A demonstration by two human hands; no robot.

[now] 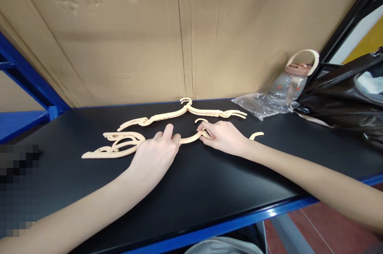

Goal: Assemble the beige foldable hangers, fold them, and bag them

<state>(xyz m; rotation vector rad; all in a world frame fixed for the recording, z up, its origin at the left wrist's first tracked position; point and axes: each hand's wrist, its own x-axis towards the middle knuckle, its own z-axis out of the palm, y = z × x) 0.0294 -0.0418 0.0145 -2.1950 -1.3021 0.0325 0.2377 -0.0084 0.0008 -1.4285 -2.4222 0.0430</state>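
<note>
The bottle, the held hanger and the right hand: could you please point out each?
Bottle (281, 86): head view, on its clear body.
Held hanger (190, 140): head view, on the curved part between the hands.
Right hand (224, 136): head view, on its back.

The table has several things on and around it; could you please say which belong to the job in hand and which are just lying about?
Job, it seems: held hanger, open hanger, folded hanger.
Lying about, probably: bottle, clear plastic, dark bag.

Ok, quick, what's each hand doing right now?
Left hand: curled over the middle hanger; fingertips hidden, so grip can't be told.
Right hand: closed, pinching that hanger near its hook.
</note>
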